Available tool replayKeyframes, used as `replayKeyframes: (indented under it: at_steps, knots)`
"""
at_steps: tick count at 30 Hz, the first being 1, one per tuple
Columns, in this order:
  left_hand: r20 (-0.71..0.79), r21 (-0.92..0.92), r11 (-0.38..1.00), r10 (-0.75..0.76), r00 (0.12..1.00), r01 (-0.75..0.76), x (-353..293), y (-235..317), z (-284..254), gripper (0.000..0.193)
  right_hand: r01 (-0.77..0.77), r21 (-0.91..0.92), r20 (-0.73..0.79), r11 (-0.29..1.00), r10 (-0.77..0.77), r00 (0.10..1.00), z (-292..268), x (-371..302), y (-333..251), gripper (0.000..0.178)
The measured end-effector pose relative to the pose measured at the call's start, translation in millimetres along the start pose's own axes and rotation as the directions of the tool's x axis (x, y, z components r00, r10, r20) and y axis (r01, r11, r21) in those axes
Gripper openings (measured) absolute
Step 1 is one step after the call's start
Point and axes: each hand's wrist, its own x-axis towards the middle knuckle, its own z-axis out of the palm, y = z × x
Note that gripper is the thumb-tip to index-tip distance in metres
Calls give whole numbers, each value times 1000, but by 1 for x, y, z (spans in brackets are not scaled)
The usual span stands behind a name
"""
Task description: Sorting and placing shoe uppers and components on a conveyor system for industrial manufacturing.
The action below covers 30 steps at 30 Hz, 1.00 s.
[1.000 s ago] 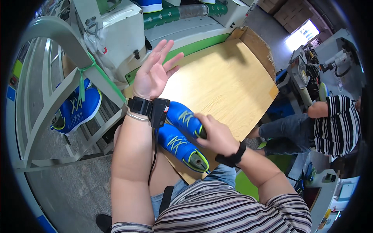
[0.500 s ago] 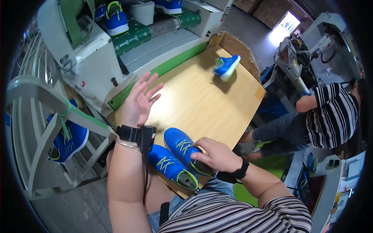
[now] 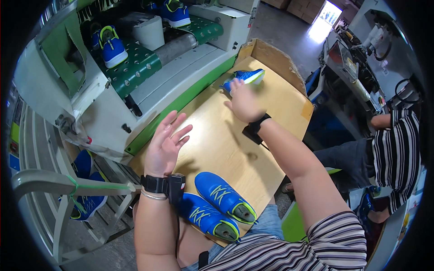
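Observation:
My left hand (image 3: 166,147) is raised over the wooden table (image 3: 226,140) with its fingers spread and nothing in it. My right hand (image 3: 244,103) reaches far across the table toward a blue shoe (image 3: 246,77) lying near the far edge; the fingers are close to its heel, and whether they touch it is unclear. Two blue shoes with yellow-green trim (image 3: 224,197) (image 3: 205,217) lie side by side at the near edge of the table, just in front of my lap.
A green conveyor belt (image 3: 140,63) runs along the far left and carries blue shoes (image 3: 110,45) (image 3: 174,12). A cardboard wall (image 3: 275,61) edges the table's far end. More blue shoes sit on a rack (image 3: 83,189) at lower left. A person in a striped shirt (image 3: 398,144) sits at right.
My right hand has left the two near shoes and stretched out to the far shoe. My left hand stays raised and open. The view has tilted toward the conveyor.

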Motion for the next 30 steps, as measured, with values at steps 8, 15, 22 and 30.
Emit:
replayKeyframes:
  at_steps: [8, 15, 22, 30]
  knots:
    - [6, 5, 1000, -5, 1000, 5, -4, 5, 5, 59, -327, 405, -118, 854, 404, 907, 17, -30, 37, 91]
    - [29, 36, 999, -27, 999, 26, -1, -2, 1, 58, -579, 666, 65, 471, 736, 674, 7, 20, 70, 106]
    - [-22, 14, 1000, -19, 1000, 19, 6, -4, -13, 55, -474, 828, 362, 300, 361, 860, -17, -33, 52, 71]
    - [-33, 45, 999, -25, 999, 27, -7, -13, -4, 56, -102, 863, 336, 494, -412, 847, -78, -212, -23, 70]
